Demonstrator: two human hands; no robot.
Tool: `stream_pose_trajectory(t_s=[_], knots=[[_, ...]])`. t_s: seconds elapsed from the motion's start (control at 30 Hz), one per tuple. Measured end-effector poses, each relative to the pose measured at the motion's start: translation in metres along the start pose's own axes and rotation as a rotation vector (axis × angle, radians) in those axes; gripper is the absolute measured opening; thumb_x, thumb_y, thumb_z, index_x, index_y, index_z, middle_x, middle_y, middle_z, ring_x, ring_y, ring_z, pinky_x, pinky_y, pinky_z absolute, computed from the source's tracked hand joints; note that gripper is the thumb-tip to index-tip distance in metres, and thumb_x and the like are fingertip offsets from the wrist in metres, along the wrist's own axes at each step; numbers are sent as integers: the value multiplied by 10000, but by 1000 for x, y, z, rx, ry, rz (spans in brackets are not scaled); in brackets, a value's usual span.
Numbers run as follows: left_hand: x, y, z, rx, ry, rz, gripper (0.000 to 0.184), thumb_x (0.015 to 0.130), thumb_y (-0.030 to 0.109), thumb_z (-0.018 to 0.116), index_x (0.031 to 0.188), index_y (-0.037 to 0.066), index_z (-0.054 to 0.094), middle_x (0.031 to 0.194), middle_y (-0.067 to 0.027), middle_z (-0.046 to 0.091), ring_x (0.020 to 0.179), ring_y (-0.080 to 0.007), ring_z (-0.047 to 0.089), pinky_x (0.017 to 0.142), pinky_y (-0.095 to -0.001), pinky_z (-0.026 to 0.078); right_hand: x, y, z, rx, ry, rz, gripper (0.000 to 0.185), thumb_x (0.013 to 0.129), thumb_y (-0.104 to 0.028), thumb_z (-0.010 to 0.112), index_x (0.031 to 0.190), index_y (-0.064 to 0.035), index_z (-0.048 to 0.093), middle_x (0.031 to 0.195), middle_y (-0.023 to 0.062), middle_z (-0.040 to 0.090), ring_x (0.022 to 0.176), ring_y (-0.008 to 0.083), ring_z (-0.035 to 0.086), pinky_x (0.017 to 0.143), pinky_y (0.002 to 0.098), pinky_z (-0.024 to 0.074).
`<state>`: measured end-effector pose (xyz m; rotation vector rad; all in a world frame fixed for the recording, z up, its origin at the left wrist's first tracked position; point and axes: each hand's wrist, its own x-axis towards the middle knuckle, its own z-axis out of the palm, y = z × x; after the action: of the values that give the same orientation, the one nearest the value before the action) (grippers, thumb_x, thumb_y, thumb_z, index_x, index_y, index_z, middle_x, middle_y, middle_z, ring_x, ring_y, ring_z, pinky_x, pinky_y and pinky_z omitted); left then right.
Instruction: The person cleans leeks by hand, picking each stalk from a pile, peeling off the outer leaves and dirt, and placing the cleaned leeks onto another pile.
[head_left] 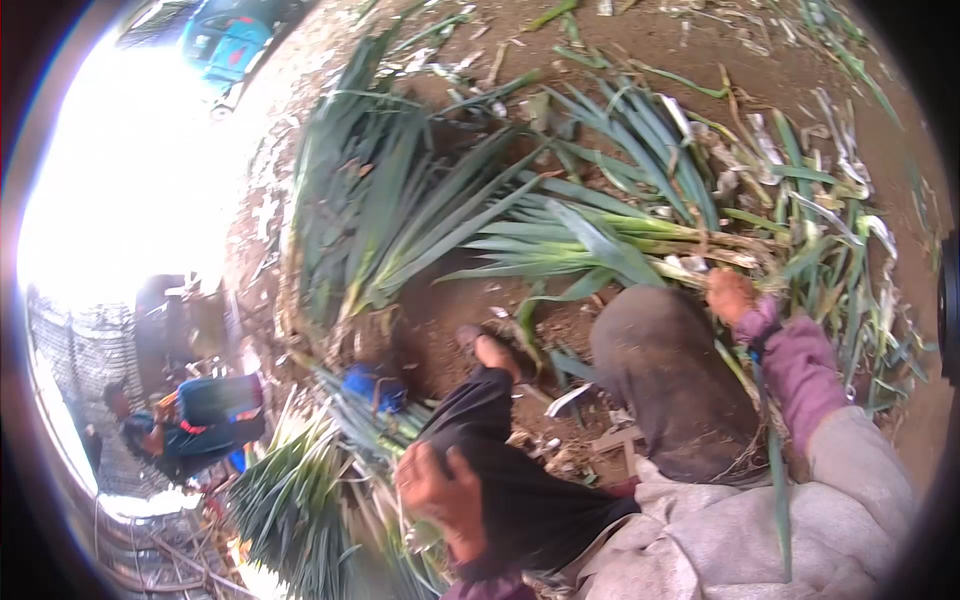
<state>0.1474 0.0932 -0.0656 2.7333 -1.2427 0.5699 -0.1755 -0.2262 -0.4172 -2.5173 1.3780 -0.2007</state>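
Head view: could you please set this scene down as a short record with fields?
Right hand: at the pale end of a leek bundle; grip unclear
Left hand: beside the leek pile; hold unclear
Ground: brown soil, strewn with leaf scraps
Other person: at the view's left side
Image: bright glare at upper left, dark rim
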Motion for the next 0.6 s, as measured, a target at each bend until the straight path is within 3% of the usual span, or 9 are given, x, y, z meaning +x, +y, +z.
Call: stream_pose_trajectory(t_s=[0.03, 0.13, 0.17, 0.2, 0.23, 0.27, 0.43, 0.53, 0.6], knots=[[1, 3, -1, -6, -2, 28, 303, 717, 159, 681, 957, -18, 625, 1001, -191, 634, 960, -374, 580, 896, -472, 422, -1, -4, -19, -57, -36, 66, 106, 767, -175, 525, 781, -87, 582, 716, 147, 601, 657, 358, 585, 573, 484, 446], [1, 8, -3, 18, 53, 88, 287, 687, 149, 691, 914, -5, 608, 986, -170, 622, 952, -361, 578, 886, -464, 425, -4, 28, -58, -324, 593, -153, 130, 827, -157, 496, 869, -138, 618, 649, 79, 515, 603, 288, 520, 536, 395, 403], [0, 10, -3, 9, 70, 100, 284, 683, 148, 691, 908, -3, 606, 982, -167, 619, 951, -357, 577, 886, -463, 424, 3, 42, -92, -530, 510, -220, 146, 835, -128, 489, 924, -102, 601, 692, 72, 487, 651, 259, 507, 587, 362, 417], [-2, 10, -2, 25, 67, 104, 274, 677, 141, 689, 891, -1, 593, 977, -161, 609, 956, -347, 575, 894, -461, 420, 12, 60, -119, -465, 216, -32, 179, 825, -112, 485, 965, -54, 581, 794, 102, 535, 748, 268, 538, 660, 376, 434], [-3, 11, -2, 35, 87, 111, 272, 676, 142, 689, 887, 1, 591, 979, -161, 608, 959, -344, 574, 894, -461, 419, 14, 54, -176, -490, 205, -13, 188, 815, -98, 484, 971, -46, 575, 867, 116, 566, 806, 286, 557, 704, 404, 439], [-4, 12, -4, 47, 102, 117, 270, 676, 143, 688, 883, 2, 588, 981, -160, 607, 963, -341, 573, 895, -461, 419, 17, 57, -209, -507, 263, 113, 162, 771, -72, 534, 924, -61, 586, 922, 127, 574, 878, 293, 572, 731, 433, 457], [-8, 10, -6, 34, 160, 95, 279, 674, 149, 691, 900, 5, 613, 981, -158, 624, 925, -338, 587, 892, -452, 418, -11, 60, -387, -690, 706, -239, 345, 735, 2, 521, 1067, -35, 610, 1118, 149, 583, 1028, 323, 546, 872, 427, 456], [-8, 11, -7, -40, 220, 114, 274, 666, 138, 689, 895, 8, 614, 985, -158, 625, 932, -335, 589, 896, -444, 417, -38, 32, -462, -777, 708, 58, 153, 785, -114, 607, 923, -89, 667, 850, 97, 602, 758, 273, 557, 661, 378, 441], [-9, 17, -12, -120, 255, 146, 258, 669, 138, 687, 883, 16, 608, 979, -147, 618, 947, -331, 585, 910, -451, 413, -58, -35, -535, -950, 1105, -482, 79, 762, -166, 671, 836, -142, 691, 750, 59, 633, 667, 285, 593, 598, 398, 457]])
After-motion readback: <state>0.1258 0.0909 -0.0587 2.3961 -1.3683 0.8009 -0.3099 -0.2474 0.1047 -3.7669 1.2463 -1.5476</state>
